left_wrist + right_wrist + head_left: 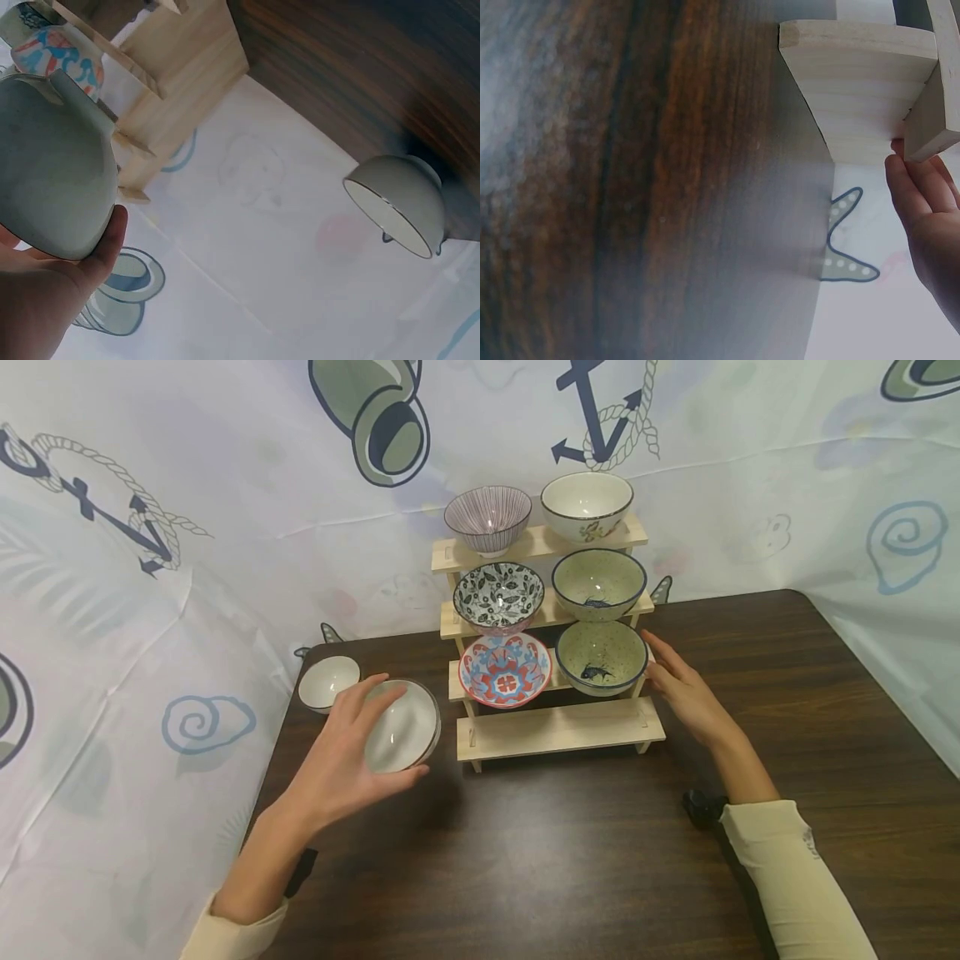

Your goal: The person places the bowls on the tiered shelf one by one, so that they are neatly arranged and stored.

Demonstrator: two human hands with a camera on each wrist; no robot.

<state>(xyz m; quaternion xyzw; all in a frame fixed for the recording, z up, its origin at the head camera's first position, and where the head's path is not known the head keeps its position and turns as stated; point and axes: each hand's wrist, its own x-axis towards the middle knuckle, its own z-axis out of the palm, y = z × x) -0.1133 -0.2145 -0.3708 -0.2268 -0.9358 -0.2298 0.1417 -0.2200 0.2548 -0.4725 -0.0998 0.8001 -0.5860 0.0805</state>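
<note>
My left hand (pixel 337 760) grips a white bowl with a dark rim (pixel 405 727) by its edge, thumb at the near side and fingers at the far side. The bowl is held above the table, left of a wooden tiered rack (pixel 555 728). In the left wrist view the bowl's plain pale outside (pixel 52 165) shows. At the rack's right end, my right hand (pixel 690 697) touches the wood beside a green speckled bowl with a fish (pixel 600 656); its fingers (pixel 922 184) look nearly straight. A smaller white bowl (pixel 328 682) stands at the back left.
On the rack's upper tiers stand a red-and-blue patterned bowl (pixel 505 670), a black-and-white leaf bowl (pixel 498 597), another green bowl (pixel 598 581), a striped bowl (pixel 488 518) and a white floral bowl (pixel 587 503). A printed cloth (pixel 247 510) hangs behind the dark wooden table (pixel 525 860).
</note>
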